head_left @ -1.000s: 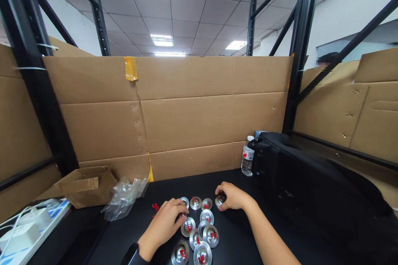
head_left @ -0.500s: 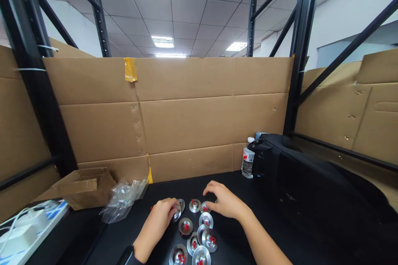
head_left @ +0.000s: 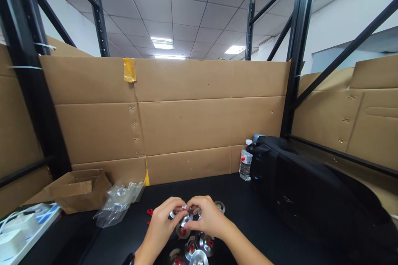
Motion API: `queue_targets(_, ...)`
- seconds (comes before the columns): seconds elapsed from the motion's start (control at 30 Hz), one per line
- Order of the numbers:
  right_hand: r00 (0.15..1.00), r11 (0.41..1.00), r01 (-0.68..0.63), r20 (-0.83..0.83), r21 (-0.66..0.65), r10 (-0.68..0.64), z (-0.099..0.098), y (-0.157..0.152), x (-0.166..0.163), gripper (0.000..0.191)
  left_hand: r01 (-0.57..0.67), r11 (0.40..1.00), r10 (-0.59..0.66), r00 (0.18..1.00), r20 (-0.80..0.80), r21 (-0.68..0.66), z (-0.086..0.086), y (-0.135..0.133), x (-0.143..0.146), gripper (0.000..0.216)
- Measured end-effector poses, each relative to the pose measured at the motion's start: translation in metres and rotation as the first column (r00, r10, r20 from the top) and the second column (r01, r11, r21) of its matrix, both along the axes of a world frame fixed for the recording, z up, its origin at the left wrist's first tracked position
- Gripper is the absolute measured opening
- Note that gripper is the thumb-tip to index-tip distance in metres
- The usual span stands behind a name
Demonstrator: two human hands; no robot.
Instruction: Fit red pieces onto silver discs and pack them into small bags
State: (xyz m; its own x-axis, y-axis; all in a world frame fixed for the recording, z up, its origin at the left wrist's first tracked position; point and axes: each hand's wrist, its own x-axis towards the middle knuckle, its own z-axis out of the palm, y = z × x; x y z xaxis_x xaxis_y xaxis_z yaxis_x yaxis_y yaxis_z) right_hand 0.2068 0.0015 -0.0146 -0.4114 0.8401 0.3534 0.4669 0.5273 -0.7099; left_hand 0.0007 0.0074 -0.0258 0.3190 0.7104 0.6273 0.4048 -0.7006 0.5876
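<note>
My left hand (head_left: 166, 217) and my right hand (head_left: 207, 217) meet fingertip to fingertip above the black table. Between them is a shiny metal disc (head_left: 185, 219), pinched by the fingers of both hands and partly hidden behind them. Right below the hands lies another domed metal disc (head_left: 183, 232) with a red piece at its centre. Several more such discs, among them a bright one (head_left: 199, 258) and a tilted one (head_left: 205, 243), cluster nearer to me, some overlapping. One disc (head_left: 220, 206) shows beyond my right hand. Small red pieces (head_left: 150, 212) lie left of my left hand.
A crumpled clear plastic bag (head_left: 120, 203) and an open cardboard box (head_left: 81, 190) sit at the left, with a white power strip (head_left: 27, 234) nearer. A water bottle (head_left: 245, 161) and a large black bag (head_left: 311, 198) stand at the right. Cardboard walls (head_left: 186, 124) enclose the table.
My right hand has moved left and nearer to me, joining my left hand at the disc. My left hand has shifted slightly right. The view has turned a little.
</note>
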Motion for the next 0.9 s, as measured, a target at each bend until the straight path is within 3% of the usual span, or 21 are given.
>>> queue_targets(0.1,0.998,0.999,0.017,0.053,0.028,-0.018,-0.003,-0.001,-0.002,0.046,-0.007,1.000,0.008,0.999,-0.037,0.017,0.004,-0.004,0.002,0.022)
queue_targets(0.23,0.999,0.997,0.031,0.033,0.065,-0.033,-0.001,-0.002,-0.006,0.032,-0.044,0.997,0.044,0.999,0.005,0.057,0.011,-0.007,0.001,0.021)
queue_targets(0.37,0.965,0.997,0.036,-0.256,-0.071,-0.053,0.003,0.000,-0.007,0.034,-0.142,0.990,0.141,0.989,0.051,0.020,0.017,-0.008,-0.005,0.025)
queue_targets(0.5,0.850,0.974,-0.124,-0.527,-0.187,0.006,0.003,0.003,-0.006,0.062,-0.079,0.994,0.078,0.997,-0.021,-0.074,0.019,-0.009,-0.007,0.027)
queue_targets(0.57,0.837,0.961,-0.185,-0.545,-0.204,0.045,0.001,0.002,-0.006,0.070,-0.040,0.994,0.037,0.999,-0.032,-0.097,0.019,-0.010,-0.004,0.026)
queue_targets(0.7,0.849,0.948,-0.243,-0.518,-0.204,0.106,-0.001,-0.002,-0.009,0.066,-0.007,0.991,0.003,1.000,-0.026,-0.137,0.017,-0.012,0.001,0.021)
queue_targets(0.8,0.877,0.942,-0.272,-0.455,-0.199,0.157,0.002,-0.005,-0.010,0.061,-0.055,0.988,0.051,0.998,-0.028,-0.146,0.016,-0.013,0.003,0.012)
queue_targets(0.9,0.899,0.960,-0.221,-0.418,-0.171,0.132,0.005,-0.002,-0.007,0.055,-0.116,0.984,0.111,0.993,-0.039,-0.132,0.020,-0.009,-0.002,0.007)
